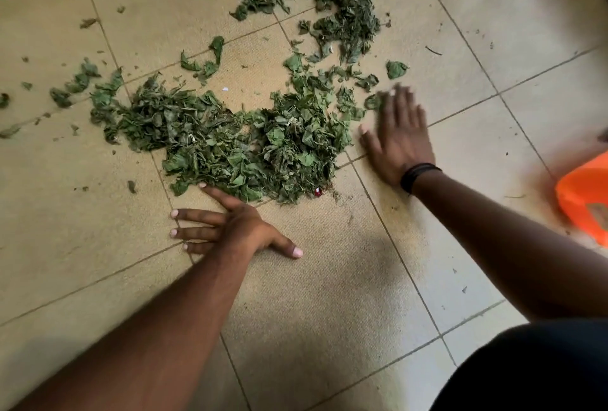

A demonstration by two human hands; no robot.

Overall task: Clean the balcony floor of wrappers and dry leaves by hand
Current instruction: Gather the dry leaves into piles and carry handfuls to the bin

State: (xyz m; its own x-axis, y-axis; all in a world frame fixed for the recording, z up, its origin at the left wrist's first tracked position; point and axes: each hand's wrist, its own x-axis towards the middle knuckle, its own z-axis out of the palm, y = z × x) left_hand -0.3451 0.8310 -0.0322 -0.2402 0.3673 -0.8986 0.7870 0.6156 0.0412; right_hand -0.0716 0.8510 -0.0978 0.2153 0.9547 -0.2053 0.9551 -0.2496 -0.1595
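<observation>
The main heap of leaves (230, 144) lies on the tiled floor (329, 279), long axis running left to right, between the hands; the left hand (230, 226) lies flat, fingers spread, holding nothing, at its near edge; the right hand (398, 134) (blurred) is flat, empty, just right of it, likely nearer for sweeping inward.

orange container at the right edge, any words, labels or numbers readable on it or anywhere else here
None can be read.
The orange container bears a pale patch, perhaps a label, too blurred to read.
The small red scrap at the edge of the leaf pile is too small to tell.
</observation>
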